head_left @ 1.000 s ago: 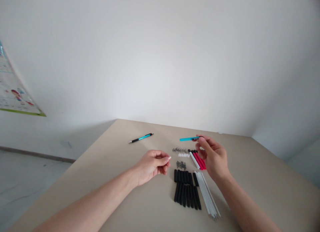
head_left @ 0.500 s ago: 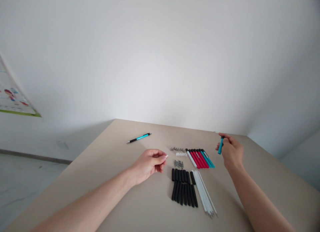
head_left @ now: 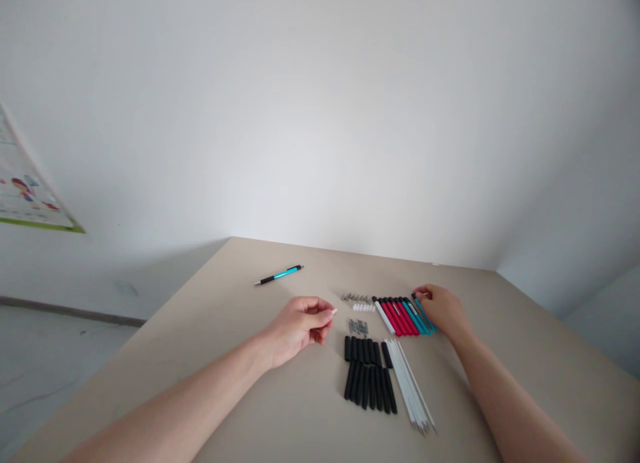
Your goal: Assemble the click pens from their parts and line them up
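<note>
My left hand (head_left: 298, 331) hovers over the table left of the pen parts, thumb and fingertips pinching a small white plastic piece (head_left: 335, 311). At the right end of the barrel row, my right hand (head_left: 444, 310) has its fingers on the black end of a teal pen barrel (head_left: 424, 312), which lies on or just above the table. Beside it is the row of other barrels, with more teal ones, several red barrels (head_left: 399, 318) and a white barrel (head_left: 385, 318). Its palm side and some fingers are hidden from me.
Left of the barrels are springs (head_left: 356, 297), small white pieces (head_left: 363, 308) and metal parts (head_left: 358, 327). Nearer lie black grips (head_left: 370, 387) and white refills (head_left: 407, 383). A whole blue-and-black pen (head_left: 279, 275) rests farther left. A wall (head_left: 320, 150) borders the table's back.
My right hand has come left and down, bringing the teal barrel from the air to the right end of the row. My left hand stays almost still with its white piece.
</note>
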The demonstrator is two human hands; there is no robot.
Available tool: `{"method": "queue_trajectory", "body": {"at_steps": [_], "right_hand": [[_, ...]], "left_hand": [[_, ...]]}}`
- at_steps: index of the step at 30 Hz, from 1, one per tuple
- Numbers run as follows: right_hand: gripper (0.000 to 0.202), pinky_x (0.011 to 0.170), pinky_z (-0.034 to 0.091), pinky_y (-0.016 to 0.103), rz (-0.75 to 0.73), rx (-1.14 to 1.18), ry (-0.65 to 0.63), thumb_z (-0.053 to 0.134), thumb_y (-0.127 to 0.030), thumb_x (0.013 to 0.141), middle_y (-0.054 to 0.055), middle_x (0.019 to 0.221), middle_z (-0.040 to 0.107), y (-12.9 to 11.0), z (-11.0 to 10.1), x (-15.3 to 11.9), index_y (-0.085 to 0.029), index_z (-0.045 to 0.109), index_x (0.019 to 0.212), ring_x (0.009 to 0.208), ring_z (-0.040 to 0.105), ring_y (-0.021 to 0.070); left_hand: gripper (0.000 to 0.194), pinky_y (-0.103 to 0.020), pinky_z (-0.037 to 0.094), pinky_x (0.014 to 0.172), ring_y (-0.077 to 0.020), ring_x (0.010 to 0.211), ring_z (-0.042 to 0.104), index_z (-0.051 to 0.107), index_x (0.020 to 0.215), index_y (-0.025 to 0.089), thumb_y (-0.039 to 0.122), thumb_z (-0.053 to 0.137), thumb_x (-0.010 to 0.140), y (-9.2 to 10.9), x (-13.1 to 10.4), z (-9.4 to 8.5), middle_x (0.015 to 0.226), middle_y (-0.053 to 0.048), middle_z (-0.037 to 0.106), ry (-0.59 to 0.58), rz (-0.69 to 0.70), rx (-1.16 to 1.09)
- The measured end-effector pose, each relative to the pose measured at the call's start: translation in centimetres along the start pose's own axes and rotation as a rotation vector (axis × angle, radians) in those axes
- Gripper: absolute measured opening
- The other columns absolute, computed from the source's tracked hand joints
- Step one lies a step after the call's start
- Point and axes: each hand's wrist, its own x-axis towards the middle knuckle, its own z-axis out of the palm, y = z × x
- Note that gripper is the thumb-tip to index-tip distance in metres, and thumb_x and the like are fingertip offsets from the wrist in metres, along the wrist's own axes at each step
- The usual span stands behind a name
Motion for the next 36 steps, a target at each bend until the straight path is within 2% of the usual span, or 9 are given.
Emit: {"method": "queue_trajectory", "body": {"at_steps": [16, 20, 23, 25, 29, 36], "right_hand": [[0.027, 0.069, 0.045, 0.031, -0.06, -0.178, -0.114, 0.05, -0.024, 0.081, 0.011, 0.086, 0.073, -0.7, -0.7, -0.4, -0.018, 0.075, 0.088, 0.084, 0.066, 0.0264], [0.036, 0.079, 0.045, 0.035, -0.108, -0.197, -0.114, 0.049, -0.037, 0.084, 0.014, 0.097, 0.069, -2.2, -0.6, -1.2, -0.017, 0.071, 0.105, 0.093, 0.063, 0.0286], [0.057, 0.09, 0.041, 0.04, -0.183, -0.21, -0.12, 0.058, -0.052, 0.078, 0.018, 0.111, 0.06, -3.5, -0.2, -2.4, -0.02, 0.06, 0.125, 0.109, 0.055, 0.0336], [0.066, 0.09, 0.041, 0.045, -0.24, -0.236, -0.135, 0.057, -0.057, 0.077, 0.02, 0.12, 0.054, -4.2, 0.1, -3.3, -0.022, 0.052, 0.132, 0.115, 0.05, 0.0367], [0.065, 0.091, 0.04, 0.048, -0.279, -0.275, -0.202, 0.058, -0.054, 0.078, 0.022, 0.128, 0.047, -5.0, 0.5, -4.5, -0.022, 0.049, 0.135, 0.119, 0.047, 0.0389], [0.056, 0.093, 0.039, 0.049, -0.312, -0.292, -0.259, 0.057, -0.042, 0.081, 0.02, 0.129, 0.047, -5.3, 0.4, -4.8, -0.026, 0.051, 0.134, 0.123, 0.043, 0.0374]], "left_hand": [[0.03, -0.024, 0.035, 0.051, -0.0083, 0.053, 0.047, 0.063, 0.077, 0.011, 0.031, 0.081, 0.064, 0.2, -0.1, 0.0, 0.062, 0.001, 0.054, 0.0, -0.009, 0.019], [0.031, -0.024, 0.035, 0.051, -0.0082, 0.053, 0.047, 0.063, 0.077, 0.011, 0.032, 0.081, 0.064, 0.1, -0.1, 0.0, 0.063, 0.001, 0.055, -0.009, -0.006, 0.024], [0.032, -0.024, 0.034, 0.051, -0.008, 0.053, 0.047, 0.063, 0.077, 0.011, 0.032, 0.082, 0.063, 0.1, 0.0, -0.1, 0.063, 0.001, 0.055, -0.007, -0.006, 0.023], [0.033, -0.024, 0.033, 0.051, -0.0078, 0.052, 0.047, 0.063, 0.078, 0.011, 0.032, 0.082, 0.062, 0.1, 0.0, -0.1, 0.063, 0.001, 0.055, -0.003, -0.005, 0.022], [0.034, -0.024, 0.033, 0.051, -0.0075, 0.052, 0.047, 0.062, 0.078, 0.011, 0.033, 0.082, 0.062, 0.1, 0.0, 0.0, 0.063, 0.001, 0.055, -0.002, -0.009, 0.027], [0.033, -0.024, 0.034, 0.051, -0.0079, 0.053, 0.047, 0.063, 0.078, 0.011, 0.033, 0.082, 0.062, 0.2, -0.1, 0.0, 0.063, 0.001, 0.055, -0.009, -0.01, 0.03]]}}
